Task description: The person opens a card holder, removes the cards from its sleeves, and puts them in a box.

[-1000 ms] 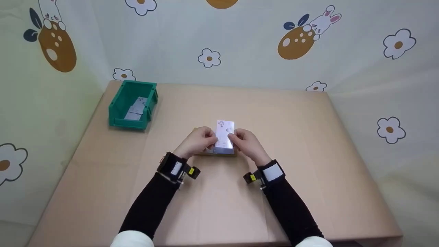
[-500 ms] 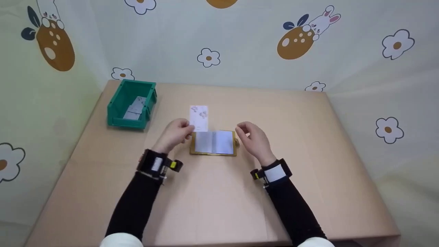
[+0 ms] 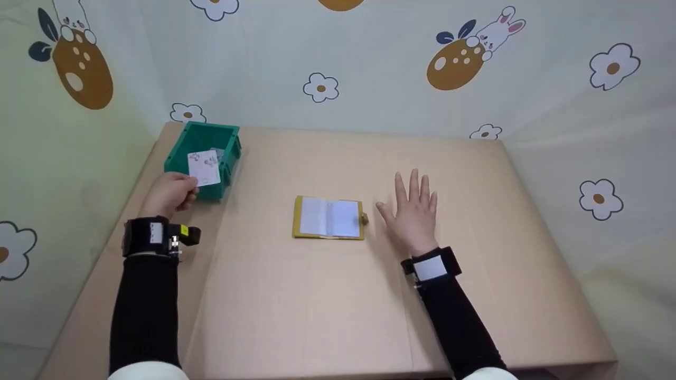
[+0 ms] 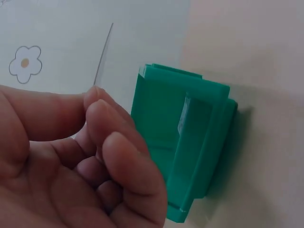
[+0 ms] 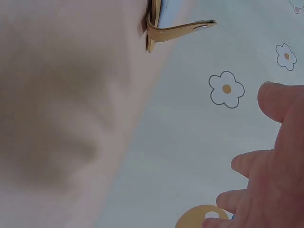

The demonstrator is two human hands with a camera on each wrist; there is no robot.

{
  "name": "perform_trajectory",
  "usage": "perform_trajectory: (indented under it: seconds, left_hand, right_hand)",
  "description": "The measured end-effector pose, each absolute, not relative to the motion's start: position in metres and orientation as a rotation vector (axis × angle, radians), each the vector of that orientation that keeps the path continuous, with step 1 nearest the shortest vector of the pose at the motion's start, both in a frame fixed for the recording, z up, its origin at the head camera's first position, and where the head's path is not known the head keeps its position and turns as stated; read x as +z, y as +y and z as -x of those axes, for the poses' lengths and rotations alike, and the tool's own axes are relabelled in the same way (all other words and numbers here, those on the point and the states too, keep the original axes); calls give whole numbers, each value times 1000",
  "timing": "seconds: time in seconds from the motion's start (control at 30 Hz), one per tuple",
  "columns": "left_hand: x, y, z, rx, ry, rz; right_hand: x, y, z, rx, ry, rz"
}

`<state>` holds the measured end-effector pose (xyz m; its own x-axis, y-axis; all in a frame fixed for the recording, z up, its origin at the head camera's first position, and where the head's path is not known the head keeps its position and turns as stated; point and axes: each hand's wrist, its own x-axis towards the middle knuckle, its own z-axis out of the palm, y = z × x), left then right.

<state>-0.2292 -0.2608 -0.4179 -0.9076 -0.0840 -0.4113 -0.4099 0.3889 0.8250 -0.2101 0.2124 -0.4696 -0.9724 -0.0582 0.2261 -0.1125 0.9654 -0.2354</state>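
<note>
My left hand (image 3: 170, 193) pinches a white card (image 3: 204, 168) with small printed figures at its lower left corner, over the front of the green bin (image 3: 214, 132). Seen edge-on in the left wrist view, the card (image 4: 103, 57) is a thin line rising from thumb and fingertip. The card hides much of the bin's inside in the head view. To the right of an open card holder (image 3: 347, 217) with a mustard cover and clear sleeves, my right hand (image 3: 414, 219) is spread with fingers straight, holding nothing.
A strap (image 5: 180, 31) sticks out from the card holder's edge in the right wrist view. The table (image 3: 327, 301) has a tan covering. Patterned cloth (image 3: 369, 63) with flowers and rabbits hangs around its back and sides.
My left hand has carried the card from over the card holder leftward to the green bin. My right hand has drawn away to the right and spread its fingers.
</note>
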Motion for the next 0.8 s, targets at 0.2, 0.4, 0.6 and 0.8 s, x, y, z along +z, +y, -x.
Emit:
perform_trajectory:
  seconds: [0.2,0.4,0.6,0.8]
  left_hand:
    - [-419,-269,242,1544,2282,588]
    - [-421,-265,253,1468,2482,678]
    - [-424,-254,252,1286,2666,691]
    - [-423,-215,236,1158,3011,542]
  right_hand:
    - [-471,210,209,372,-2918,-146]
    - [-473,206,208,399,-2949,-184]
    - [-472,204,209,400,-2964,-210]
    - [-471,206,208,415,-2941,-201]
